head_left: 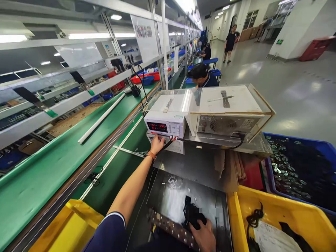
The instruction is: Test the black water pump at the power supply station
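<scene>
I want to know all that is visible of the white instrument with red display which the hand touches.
The white bench instrument has a boxy metal-looking case, lit red LED readouts, small front buttons and red and black leads plugged in at lower right. It sits on a lower white unit, beside a larger grey unit; the left hand touches its lower front.
</scene>
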`<control>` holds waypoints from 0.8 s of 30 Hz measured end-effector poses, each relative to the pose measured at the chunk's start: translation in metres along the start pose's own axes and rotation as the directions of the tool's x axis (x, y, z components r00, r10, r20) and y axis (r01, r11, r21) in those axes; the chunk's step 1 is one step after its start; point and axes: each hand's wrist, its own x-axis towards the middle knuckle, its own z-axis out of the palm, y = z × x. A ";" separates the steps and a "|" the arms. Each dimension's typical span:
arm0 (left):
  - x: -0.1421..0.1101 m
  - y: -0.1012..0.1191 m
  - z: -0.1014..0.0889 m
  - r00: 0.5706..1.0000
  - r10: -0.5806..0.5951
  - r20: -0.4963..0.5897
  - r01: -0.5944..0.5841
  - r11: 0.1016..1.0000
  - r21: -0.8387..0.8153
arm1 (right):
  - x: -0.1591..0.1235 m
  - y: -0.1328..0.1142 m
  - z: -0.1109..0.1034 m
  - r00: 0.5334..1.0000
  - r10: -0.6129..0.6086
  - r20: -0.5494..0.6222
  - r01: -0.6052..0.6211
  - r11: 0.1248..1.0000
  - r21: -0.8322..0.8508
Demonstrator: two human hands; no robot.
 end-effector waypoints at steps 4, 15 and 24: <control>0.005 -0.003 -0.002 0.999 -0.015 0.041 0.015 1.000 -0.003 | -0.013 -0.014 -0.022 1.000 -0.029 -0.006 0.029 0.999 -0.043; -0.080 -0.049 -0.026 0.989 -0.126 0.081 0.123 0.992 0.039 | -0.021 -0.012 -0.020 1.000 -0.009 0.001 0.009 0.997 -0.083; -0.356 -0.115 -0.079 0.822 -0.556 0.126 0.518 0.820 0.242 | -0.022 -0.013 -0.020 1.000 -0.016 0.001 0.016 0.997 -0.077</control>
